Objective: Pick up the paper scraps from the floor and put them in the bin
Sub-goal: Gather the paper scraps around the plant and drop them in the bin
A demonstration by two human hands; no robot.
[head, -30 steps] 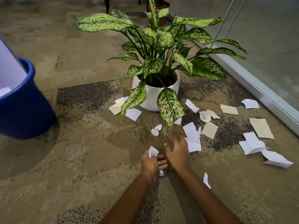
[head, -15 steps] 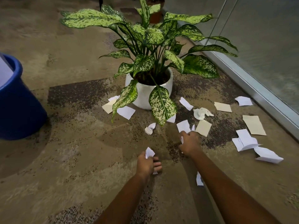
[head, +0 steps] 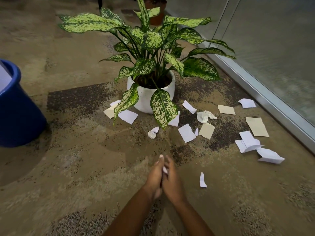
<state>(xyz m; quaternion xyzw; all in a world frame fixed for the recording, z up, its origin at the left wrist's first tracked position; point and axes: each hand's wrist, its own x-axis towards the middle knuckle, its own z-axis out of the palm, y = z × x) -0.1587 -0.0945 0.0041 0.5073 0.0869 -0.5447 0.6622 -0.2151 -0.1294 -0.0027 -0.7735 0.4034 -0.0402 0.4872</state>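
Mottled tan carpet (head: 85, 167) with darker speckled patches covers the floor. A frosted glass partition (head: 272, 40) in a metal frame (head: 265, 98) runs down the right of the frame. At centre stands a leafy plant (head: 150, 40) in a white pot (head: 144, 100); behind it, at the top edge, is perhaps a brown pot (head: 158, 18).

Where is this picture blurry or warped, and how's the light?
Head view: left hand, right hand and bottom carpet are motion-smeared; the plant and scraps by it are sharp; the wide lens slants the window frame; light is dim and warm.
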